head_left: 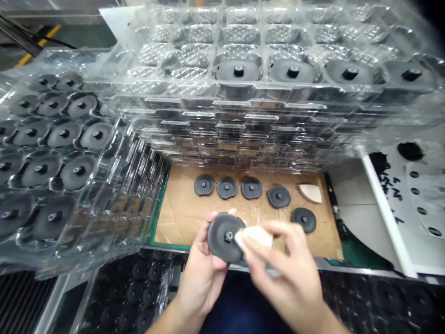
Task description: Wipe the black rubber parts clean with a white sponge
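Observation:
My left hand is closed around a black round disc with a small hub in its middle, held up facing me. My right hand, blurred by motion, pinches a small white pad against the disc's right edge. Both hands hover over the near edge of a brown cardboard sheet. On that sheet lie several more black discs, in a row and one lower right, plus a white wedge-shaped piece.
A tall stack of clear plastic trays stands behind the cardboard, with discs in the top tray's front row. Another tray stack full of discs is at the left. Trays of discs sit below the bench edge. A white panel stands right.

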Available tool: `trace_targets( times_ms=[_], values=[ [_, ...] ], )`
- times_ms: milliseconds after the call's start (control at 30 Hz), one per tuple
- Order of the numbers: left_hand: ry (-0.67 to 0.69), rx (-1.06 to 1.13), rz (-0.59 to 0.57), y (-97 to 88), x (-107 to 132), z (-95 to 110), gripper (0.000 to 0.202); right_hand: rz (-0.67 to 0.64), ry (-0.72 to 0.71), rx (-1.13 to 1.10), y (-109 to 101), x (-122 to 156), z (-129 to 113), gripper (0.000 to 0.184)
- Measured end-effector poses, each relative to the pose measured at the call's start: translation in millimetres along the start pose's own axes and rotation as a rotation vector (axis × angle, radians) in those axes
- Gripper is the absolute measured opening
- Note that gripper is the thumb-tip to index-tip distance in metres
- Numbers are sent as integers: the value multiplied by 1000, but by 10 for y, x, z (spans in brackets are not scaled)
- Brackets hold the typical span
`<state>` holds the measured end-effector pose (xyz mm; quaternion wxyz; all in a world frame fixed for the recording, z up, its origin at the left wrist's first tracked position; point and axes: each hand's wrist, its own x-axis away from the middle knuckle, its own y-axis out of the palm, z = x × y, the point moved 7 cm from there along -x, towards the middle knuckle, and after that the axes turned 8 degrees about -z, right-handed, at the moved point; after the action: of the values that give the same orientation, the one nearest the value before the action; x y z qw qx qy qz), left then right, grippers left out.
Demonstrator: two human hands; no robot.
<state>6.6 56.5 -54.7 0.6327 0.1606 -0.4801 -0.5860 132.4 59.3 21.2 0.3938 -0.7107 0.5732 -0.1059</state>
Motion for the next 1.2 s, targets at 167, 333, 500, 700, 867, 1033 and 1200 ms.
trace_targets(
  times_ms=[167,333,500,700,867,1033,1200],
  values=[
    [-54,-20,-65,-4,29,-40,57,-31,-62,-54,-14,-105,54,23],
    [-26,-61,-100,-43,113,28,60,-92,-120,-159,-69,-224,89,24],
    [-94,-67,-145,-8,172,-3,57,-171,-153,-177,-64,-189,47,25],
    [-101,-145,-88,18,221,68,58,-117,-127,-179,-97,-146,28,24],
    [-117,-180,-65,63,241,97,58,-87,-162,-144,-157,-144,-27,22],
    [-101,-230,-45,115,205,144,58,-58,-76,-130,-178,-87,0,23],
    [-24,-231,-79,180,151,137,57,29,-19,-97,-205,-1,-1,24]
  ],
)
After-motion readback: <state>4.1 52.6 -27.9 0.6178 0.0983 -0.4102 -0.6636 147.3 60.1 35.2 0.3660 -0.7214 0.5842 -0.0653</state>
